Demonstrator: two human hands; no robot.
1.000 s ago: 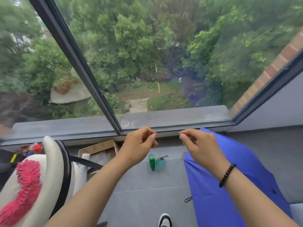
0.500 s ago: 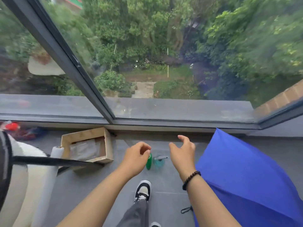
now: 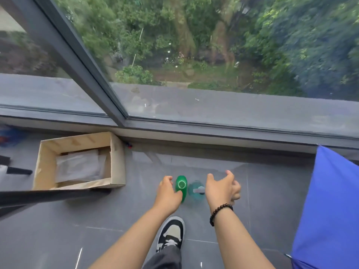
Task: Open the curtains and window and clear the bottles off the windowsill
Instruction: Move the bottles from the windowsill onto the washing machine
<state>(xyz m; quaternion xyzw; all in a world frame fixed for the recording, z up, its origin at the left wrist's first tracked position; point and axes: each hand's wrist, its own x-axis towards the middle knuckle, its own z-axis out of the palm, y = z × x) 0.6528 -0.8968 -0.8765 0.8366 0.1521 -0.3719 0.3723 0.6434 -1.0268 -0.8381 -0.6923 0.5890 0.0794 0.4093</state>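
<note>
Two bottles stand upright on the grey tiled floor below the window: a green bottle (image 3: 181,186) and, to its right, a teal spray bottle (image 3: 196,191) with a grey trigger top. My left hand (image 3: 168,193) is curled just left of the green bottle, close to it or touching; contact is unclear. My right hand (image 3: 221,188), fingers spread, hovers just right of the spray bottle and holds nothing. The dark-framed window (image 3: 81,55) looks down on trees. No curtain shows.
An open cardboard box (image 3: 116,162) with paper inside lies on the floor at the left. A blue umbrella (image 3: 330,210) fills the right edge. A dark bar (image 3: 48,197) crosses the lower left. My black-and-white shoe (image 3: 172,233) is just behind the bottles.
The view has tilted down from the window to the floor. Both hands dropped from sill height to either side of the two bottles, and my right hand's fingers have spread.
</note>
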